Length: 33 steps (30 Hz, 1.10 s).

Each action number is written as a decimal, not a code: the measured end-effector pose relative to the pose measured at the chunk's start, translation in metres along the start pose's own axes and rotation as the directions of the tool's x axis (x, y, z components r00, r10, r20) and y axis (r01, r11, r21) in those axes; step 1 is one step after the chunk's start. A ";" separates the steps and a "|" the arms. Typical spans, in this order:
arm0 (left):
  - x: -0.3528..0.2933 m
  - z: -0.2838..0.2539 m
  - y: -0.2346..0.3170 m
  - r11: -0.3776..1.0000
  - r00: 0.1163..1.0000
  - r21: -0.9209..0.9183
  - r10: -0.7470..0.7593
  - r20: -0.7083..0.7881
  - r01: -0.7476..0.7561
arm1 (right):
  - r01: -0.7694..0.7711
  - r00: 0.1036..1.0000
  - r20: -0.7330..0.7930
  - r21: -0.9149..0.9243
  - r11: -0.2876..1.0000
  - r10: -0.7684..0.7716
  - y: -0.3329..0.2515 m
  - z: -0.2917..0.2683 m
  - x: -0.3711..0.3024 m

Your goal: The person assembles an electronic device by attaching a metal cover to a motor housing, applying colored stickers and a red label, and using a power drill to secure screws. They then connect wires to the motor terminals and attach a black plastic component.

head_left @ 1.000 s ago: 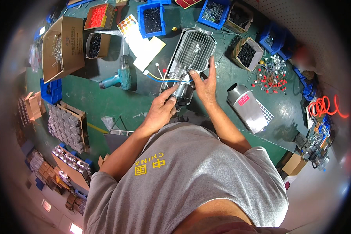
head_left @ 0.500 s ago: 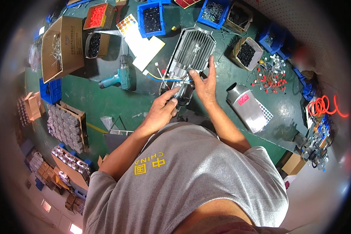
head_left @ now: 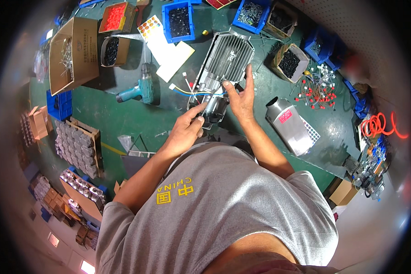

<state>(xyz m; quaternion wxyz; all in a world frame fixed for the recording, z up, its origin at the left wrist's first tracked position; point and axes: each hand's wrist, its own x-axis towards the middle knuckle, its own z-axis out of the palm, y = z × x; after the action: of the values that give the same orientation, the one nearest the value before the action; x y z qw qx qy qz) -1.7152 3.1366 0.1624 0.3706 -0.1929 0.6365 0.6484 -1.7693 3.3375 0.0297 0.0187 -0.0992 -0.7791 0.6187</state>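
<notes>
A silver finned metal housing (head_left: 230, 57) lies aslant on the bench in front of me, its ribbed part away from me and a round black end (head_left: 211, 119) toward me. My right hand (head_left: 243, 101) grips its right side, thumb on top and fingers stretched along the edge. At the near left, my left hand (head_left: 187, 128) has its index finger and thumb against the round end, with the other fingers curled. Blue and yellow wires (head_left: 187, 93) cross the housing beneath my right thumb and end in a white connector (head_left: 172, 86) on the left.
Left of the housing lies a teal power drill (head_left: 144, 89), near white paper sheets (head_left: 173, 59). A silver metal casing (head_left: 288, 125) rests at right, below red-tipped wires (head_left: 317, 89). Blue bins (head_left: 178, 23) and cardboard boxes (head_left: 84, 52) of small parts line the far side.
My left fingers have shifted slightly on the near end of the housing. The right hand keeps its hold, and the housing lies almost as before.
</notes>
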 end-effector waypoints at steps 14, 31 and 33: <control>0.007 0.001 0.008 0.999 1.000 0.050 0.009 0.021 -0.010 | 0.017 1.000 -0.017 -0.038 0.999 -0.017 -0.004 0.000 0.000; 0.014 -0.003 0.001 0.994 0.993 -0.041 -0.099 0.065 0.102 | 0.287 0.950 -0.055 -0.222 0.932 -0.306 -0.015 0.006 -0.003; 0.015 -0.003 0.001 0.996 0.994 -0.023 -0.084 0.062 0.086 | 0.325 0.938 -0.042 -0.242 0.914 -0.345 -0.010 0.005 -0.002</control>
<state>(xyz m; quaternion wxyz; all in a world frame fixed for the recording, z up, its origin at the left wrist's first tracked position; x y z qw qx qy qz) -1.7266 3.1369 0.1523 0.4147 -0.2046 0.6077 0.6457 -1.7696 3.3298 0.0387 0.1455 0.0083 -0.8496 0.5068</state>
